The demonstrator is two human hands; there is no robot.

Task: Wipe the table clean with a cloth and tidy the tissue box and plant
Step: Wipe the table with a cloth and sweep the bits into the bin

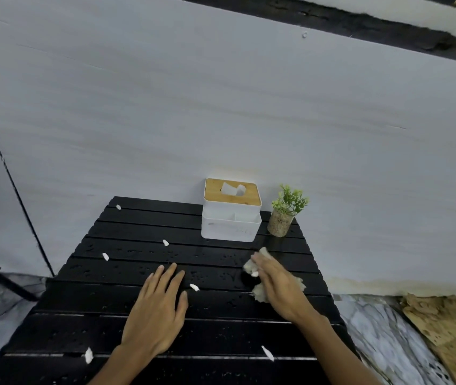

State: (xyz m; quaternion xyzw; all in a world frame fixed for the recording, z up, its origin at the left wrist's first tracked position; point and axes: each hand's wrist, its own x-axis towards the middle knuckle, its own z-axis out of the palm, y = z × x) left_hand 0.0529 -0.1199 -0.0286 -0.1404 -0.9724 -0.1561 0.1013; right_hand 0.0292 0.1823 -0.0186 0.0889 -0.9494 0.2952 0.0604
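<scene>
Most of the cloth (294, 284) lies hidden beneath the right hand (276, 282), blurred, only frayed edges showing past its fingers (258, 261). Both forearms are cut off by the bottom edge

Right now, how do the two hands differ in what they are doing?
The left hand lies flat and empty on the table, fingers spread; the right hand presses a beige cloth down. The left sits near the table's middle, the right nearer the tissue box. Both rest palm down.
</scene>
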